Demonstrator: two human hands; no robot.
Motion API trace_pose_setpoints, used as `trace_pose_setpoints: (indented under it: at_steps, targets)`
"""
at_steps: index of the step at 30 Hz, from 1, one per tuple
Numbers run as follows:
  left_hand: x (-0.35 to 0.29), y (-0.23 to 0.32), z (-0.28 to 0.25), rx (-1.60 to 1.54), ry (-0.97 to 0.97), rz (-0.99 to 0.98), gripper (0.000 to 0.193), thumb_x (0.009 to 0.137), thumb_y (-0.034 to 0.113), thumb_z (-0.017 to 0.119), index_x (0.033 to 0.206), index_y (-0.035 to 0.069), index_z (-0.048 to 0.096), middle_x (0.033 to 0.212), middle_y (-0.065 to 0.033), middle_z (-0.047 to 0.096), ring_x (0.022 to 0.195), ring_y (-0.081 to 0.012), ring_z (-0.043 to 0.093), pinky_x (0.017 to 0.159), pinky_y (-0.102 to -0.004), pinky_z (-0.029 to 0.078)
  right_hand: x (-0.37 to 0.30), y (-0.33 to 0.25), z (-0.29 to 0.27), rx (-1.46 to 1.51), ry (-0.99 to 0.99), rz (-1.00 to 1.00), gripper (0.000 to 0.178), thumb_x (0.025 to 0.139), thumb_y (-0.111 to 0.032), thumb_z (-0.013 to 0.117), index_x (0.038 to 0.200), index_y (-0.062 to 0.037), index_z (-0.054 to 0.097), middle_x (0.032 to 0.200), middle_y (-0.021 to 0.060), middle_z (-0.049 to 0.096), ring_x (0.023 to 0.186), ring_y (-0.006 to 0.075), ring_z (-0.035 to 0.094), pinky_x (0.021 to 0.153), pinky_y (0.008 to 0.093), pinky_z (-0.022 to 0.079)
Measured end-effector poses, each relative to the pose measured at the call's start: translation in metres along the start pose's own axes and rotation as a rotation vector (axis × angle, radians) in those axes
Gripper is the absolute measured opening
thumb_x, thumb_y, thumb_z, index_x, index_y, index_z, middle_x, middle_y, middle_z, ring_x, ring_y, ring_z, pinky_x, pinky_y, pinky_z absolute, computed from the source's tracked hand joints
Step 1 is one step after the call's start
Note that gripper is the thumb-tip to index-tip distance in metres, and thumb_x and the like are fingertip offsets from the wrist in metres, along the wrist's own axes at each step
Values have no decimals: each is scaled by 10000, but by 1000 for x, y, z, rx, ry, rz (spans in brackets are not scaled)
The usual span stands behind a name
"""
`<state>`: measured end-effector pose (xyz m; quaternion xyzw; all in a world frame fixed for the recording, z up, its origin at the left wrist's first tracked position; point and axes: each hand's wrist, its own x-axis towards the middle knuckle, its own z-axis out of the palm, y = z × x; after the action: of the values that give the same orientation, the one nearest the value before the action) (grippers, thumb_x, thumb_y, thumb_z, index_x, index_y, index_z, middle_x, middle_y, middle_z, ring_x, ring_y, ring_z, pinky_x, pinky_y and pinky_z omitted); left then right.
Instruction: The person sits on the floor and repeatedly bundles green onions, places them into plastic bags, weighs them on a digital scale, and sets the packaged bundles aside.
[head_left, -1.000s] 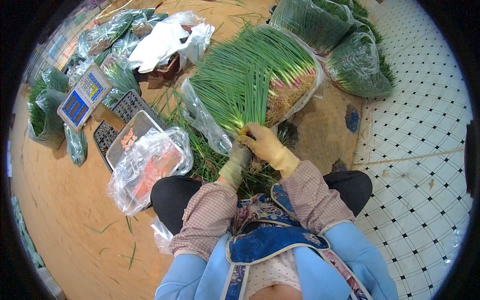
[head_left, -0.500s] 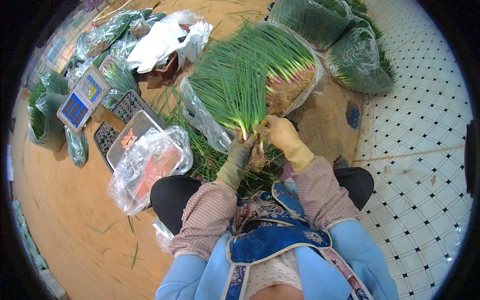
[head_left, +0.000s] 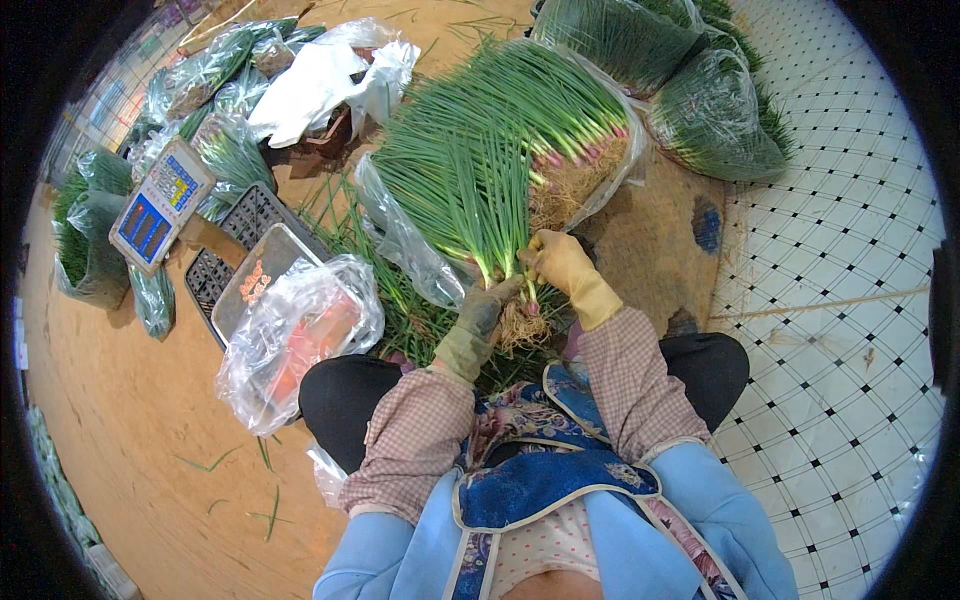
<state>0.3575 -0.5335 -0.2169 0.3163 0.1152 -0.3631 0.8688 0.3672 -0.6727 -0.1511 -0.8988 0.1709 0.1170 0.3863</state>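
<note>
My left hand (head_left: 484,312), in a soiled glove, is closed round the lower stems of a bunch of green onions (head_left: 490,215). Their green tops point away from me and rooty bulbs stick out below the grip. Beside it my right hand (head_left: 560,265), in a yellowish rubber glove, pinches the stem ends of the same bunch. A large pile of green onions (head_left: 520,95), with purple-white bulbs and tan roots, lies just beyond on clear plastic (head_left: 400,240). Part of the pile is hidden under the held bunch.
To the left stand a scale display (head_left: 162,205), a black crate (head_left: 255,215) and a metal pan (head_left: 262,272) with a clear bag (head_left: 300,335) over it. Bagged greens (head_left: 715,115) stand at the far right. Loose trimmings (head_left: 400,300) lie by my knees; white tiles (head_left: 830,330) lie right.
My right hand has shifted slightly down and left along the stems. More of the roots now shows between my hands. The view has moved a little.
</note>
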Motion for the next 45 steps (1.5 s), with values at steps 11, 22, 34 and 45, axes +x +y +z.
trace_pose_setpoints:
  at_steps: [11, 22, 34, 45]
  targets:
    - [2, -3, -8, -144, -7, 8, 71, 814, 62, 499, 855, 6, 514, 749, -96, 567, 600, -188, 572, 562, -322, 523, -7, 21, 24, 311, 213, -125, 205, 798, -205, 574, 866, -16, 531, 613, 139, 570, 548, 198, 577, 485, 317, 435]
    - [10, -16, -11, 167, 22, 139, 189, 823, 53, 531, 1000, 26, 470, 893, -55, 554, 749, -161, 581, 597, -293, 520, -1, -5, 20, 5, 214, -142, 251, 803, -233, 568, 813, 14, 530, 629, 145, 563, 561, 218, 565, 522, 314, 440]
    - [-6, 3, 2, 165, -112, 11, 192, 859, 194, 499, 957, 29, 505, 822, -60, 576, 630, -173, 583, 501, -314, 509, -18, -2, 27, 138, 342, -202, 210, 826, -211, 535, 830, -2, 517, 643, 145, 571, 574, 211, 572, 482, 325, 423]
    - [-29, 45, 16, -219, -359, 95, 339, 849, 138, 507, 1150, 5, 430, 863, -92, 586, 702, -188, 603, 585, -310, 538, -21, 48, -25, 431, -331, 164, 217, 842, -211, 498, 826, -9, 576, 719, 89, 608, 692, 143, 579, 576, 246, 448]
